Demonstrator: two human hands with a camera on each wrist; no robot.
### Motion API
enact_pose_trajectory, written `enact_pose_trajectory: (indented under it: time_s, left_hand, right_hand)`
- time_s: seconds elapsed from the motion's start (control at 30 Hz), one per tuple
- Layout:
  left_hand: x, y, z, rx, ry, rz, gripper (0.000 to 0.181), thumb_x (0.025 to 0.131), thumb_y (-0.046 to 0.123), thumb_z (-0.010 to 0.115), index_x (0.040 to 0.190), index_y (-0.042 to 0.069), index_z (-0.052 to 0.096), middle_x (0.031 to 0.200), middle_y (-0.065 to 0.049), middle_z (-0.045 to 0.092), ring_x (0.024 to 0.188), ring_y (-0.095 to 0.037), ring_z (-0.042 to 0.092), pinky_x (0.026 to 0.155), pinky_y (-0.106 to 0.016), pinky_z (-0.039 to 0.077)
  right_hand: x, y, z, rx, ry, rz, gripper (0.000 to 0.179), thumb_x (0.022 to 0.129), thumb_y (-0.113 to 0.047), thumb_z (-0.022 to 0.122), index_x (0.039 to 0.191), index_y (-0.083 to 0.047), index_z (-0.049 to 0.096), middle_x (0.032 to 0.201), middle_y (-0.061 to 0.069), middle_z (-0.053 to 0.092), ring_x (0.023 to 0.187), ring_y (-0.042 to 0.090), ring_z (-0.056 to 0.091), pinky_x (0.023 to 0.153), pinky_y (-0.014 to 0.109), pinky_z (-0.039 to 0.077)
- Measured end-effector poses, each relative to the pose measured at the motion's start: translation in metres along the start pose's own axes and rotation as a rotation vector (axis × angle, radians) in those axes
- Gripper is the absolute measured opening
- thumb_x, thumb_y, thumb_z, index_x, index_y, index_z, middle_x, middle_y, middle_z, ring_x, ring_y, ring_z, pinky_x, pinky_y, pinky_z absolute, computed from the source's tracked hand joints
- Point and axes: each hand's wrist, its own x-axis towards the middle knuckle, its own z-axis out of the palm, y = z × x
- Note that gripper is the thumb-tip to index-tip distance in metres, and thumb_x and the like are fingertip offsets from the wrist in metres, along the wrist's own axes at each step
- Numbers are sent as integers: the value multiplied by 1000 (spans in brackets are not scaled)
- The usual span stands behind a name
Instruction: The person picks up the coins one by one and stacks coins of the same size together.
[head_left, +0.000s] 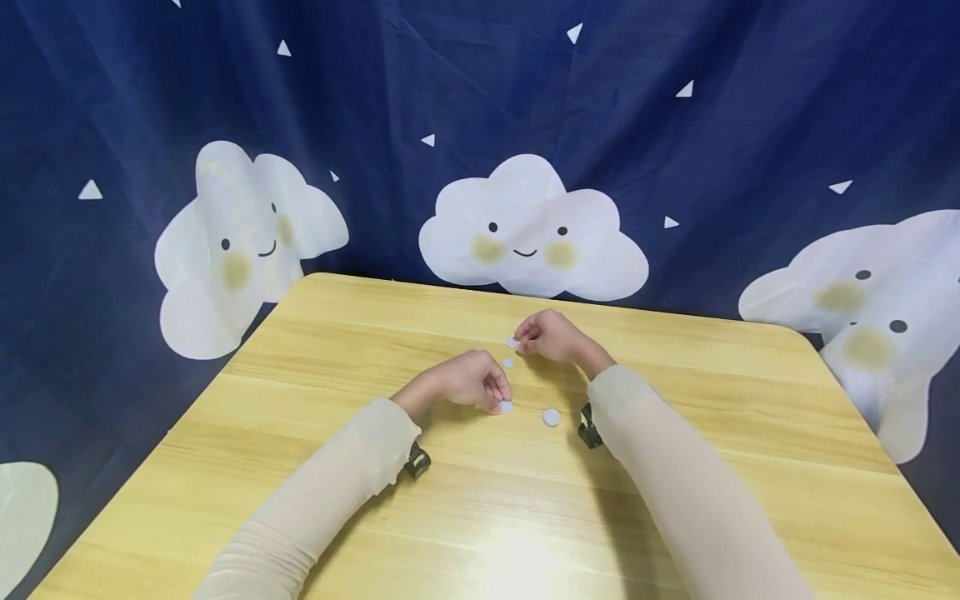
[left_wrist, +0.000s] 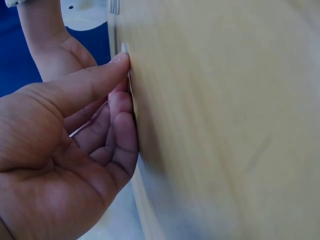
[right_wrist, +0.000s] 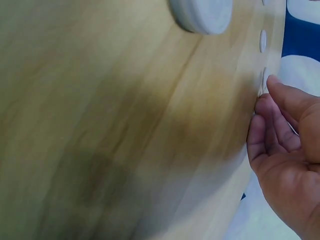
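Note:
My left hand [head_left: 474, 382] pinches the edge of a small white disc [head_left: 507, 407] between thumb and fingertips, low over the wooden table. In the left wrist view the tip of that disc [left_wrist: 124, 47] sticks out past the thumb. Farther back, my right hand [head_left: 553, 336] pinches another white disc [head_left: 512, 342] at its edge, fingers curled close to the tabletop. A third disc [head_left: 507, 363] lies flat between the two hands. Nearer and to the right sits a thicker, round white stack [head_left: 551, 417], which shows layered edges in the left wrist view.
The light wooden table [head_left: 480, 492] has rounded far corners. Behind it hangs a dark blue curtain [head_left: 360, 100] printed with smiling clouds. A black wrist camera [head_left: 417, 460] sits under the left cuff, another [head_left: 589, 427] under the right.

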Motion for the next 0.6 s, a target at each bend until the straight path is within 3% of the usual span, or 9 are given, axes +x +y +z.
enact_pose_trajectory:
  time_s: [0.3,0.6]
  left_hand:
    - [0,-1,-1,5,0,8,11,85,1,81,94,5,76,84,4,71,78,-8,64,74,-20,54]
    - [-1,-1,-1,15,-7,12,11,85,2,81,95,5,76,84,4,71,80,-8,64,76,-20,54]
  right_hand:
    - [8,-7,1,-44,12,69,24,93,-15,78,112,-1,74,100,8,76,94,19,67,87,33,54]
    - [11,-7,5,-82,25,36,21,91,-10,78,109,-1,75,102,10,76,96,21,68,88,34,54]
